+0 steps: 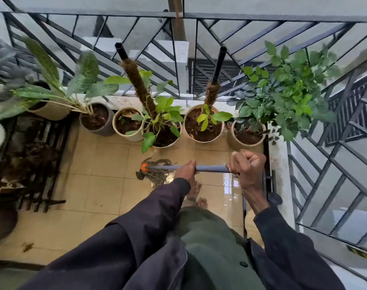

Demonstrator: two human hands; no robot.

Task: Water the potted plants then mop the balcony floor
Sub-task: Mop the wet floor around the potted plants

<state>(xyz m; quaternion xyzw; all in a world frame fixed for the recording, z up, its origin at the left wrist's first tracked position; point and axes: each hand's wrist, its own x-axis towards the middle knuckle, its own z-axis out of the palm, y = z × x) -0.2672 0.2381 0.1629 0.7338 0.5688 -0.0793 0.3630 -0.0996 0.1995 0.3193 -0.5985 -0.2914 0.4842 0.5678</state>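
A mop with a grey handle (212,168) and an orange collar (144,167) lies across the beige tiled floor (103,191); its grey string head (156,174) rests on the tiles just in front of the pots. My left hand (185,171) grips the handle lower down, near the head. My right hand (246,166) is closed on the handle's upper part. Several potted plants stand in a row along the railing, among them a pot with a moss pole (203,124) and a bushy plant (249,133) at the right. The tiles under my right hand shine wet.
A black metal railing (178,16) bounds the balcony ahead and to the right. A dark slatted rack (32,155) with dry debris stands at the left, beside a woven basket pot (50,110). My bare feet (196,197) are on the tiles behind the mop head.
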